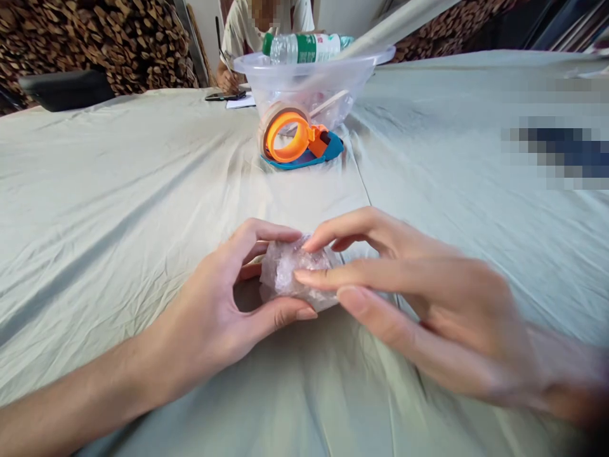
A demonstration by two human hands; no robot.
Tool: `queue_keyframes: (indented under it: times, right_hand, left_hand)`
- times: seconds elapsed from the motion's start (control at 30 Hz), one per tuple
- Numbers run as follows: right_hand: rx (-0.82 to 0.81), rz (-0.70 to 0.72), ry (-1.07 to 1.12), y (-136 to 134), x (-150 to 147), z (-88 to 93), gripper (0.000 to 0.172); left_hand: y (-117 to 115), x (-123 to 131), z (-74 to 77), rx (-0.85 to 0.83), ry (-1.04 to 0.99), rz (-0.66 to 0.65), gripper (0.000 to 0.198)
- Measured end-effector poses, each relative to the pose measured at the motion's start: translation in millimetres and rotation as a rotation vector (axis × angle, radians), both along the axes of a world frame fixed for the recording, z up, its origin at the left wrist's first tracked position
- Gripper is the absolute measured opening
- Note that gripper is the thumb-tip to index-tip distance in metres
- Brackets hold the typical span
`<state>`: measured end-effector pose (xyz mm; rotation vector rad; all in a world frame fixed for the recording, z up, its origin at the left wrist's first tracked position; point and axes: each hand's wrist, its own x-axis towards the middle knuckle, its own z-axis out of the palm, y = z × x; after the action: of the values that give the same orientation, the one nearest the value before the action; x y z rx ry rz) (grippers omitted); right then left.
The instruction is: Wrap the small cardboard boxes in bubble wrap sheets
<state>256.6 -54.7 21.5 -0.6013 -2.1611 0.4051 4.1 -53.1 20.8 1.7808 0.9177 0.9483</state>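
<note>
A small bundle wrapped in crinkled clear plastic (280, 276) sits at the near middle of the cloth-covered table. My left hand (242, 285) grips it from the left, thumb along the near side and fingers along the far side. Over its right part reaches my right hand (404, 292), fingers spread and fingertips touching the top and right edge of the plastic. What lies inside the wrapping cannot be made out. Farther back, an orange and blue tape dispenser (290, 136) with a roll of tape rests in front of a translucent plastic basin (252, 66).
A green-labelled bottle (307, 49) and a long pale roll (399, 28) lie across the basin. Behind it, a person (231, 79) holds a pen over paper, beside a phone (223, 97). A black case (66, 89) is at far left. Creased pale cloth (118, 209) covers the table.
</note>
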Motion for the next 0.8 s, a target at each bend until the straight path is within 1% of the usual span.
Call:
queue_keyframes:
  times: [0.07, 0.1, 0.2, 0.23, 0.3, 0.37, 0.47, 0.57, 0.67, 0.77, 0.8]
  right_hand:
    - [-0.109, 0.006, 0.027, 3.1, 0.2, 0.2, 0.023]
    - [-0.137, 0.009, 0.031, 4.3, -0.4, -0.4, 0.02]
    - [-0.156, 0.018, 0.083, 7.1, -3.5, -5.0, 0.007]
    - [-0.159, 0.013, 0.11, 7.6, -4.6, -6.9, 0.013]
    - [-0.158, -0.004, 0.15, 7.6, -6.6, -10.0, 0.029]
    - [-0.141, -0.036, 0.141, 6.0, -8.4, -10.9, 0.038]
    - [-0.157, -0.125, 0.087, 2.4, -11.2, -9.6, 0.041]
    - [-0.269, -0.183, 0.047, 0.5, -12.8, -9.8, 0.04]
    - [-0.303, -0.175, 0.041, 1.6, -10.1, -13.5, 0.045]
    - [-0.26, -0.133, 0.027, 4.4, -5.4, -16.8, 0.059]
    - [-0.237, -0.116, 0.015, 5.4, -4.3, -17.1, 0.061]
  left_hand:
    - [-0.9, 0.8, -0.9, 0.048, 0.038, 0.006, 0.037]
    - [-1.8, 1.5, -1.0, 0.068, 0.057, 0.014, 0.036]
    - [-5.0, 3.9, 0.0, 0.102, 0.092, 0.026, 0.037]
    - [-6.0, 4.5, 0.5, 0.114, 0.1, 0.036, 0.038]
    - [-8.2, 5.4, 1.1, 0.128, 0.118, 0.056, 0.039]
    - [-10.6, 5.6, 0.7, 0.129, 0.137, 0.07, 0.04]
    - [-13.4, 4.2, -1.1, 0.144, 0.158, 0.079, 0.041]
    - [-12.9, 1.3, -3.9, 0.18, 0.171, 0.036, 0.043]
    - [-10.1, -1.2, -7.5, 0.217, 0.166, 0.013, 0.052]
    - [-8.6, -2.9, -12.2, 0.253, 0.139, 0.051, 0.067]
    - [-8.9, -3.4, -13.9, 0.263, 0.132, 0.055, 0.072]
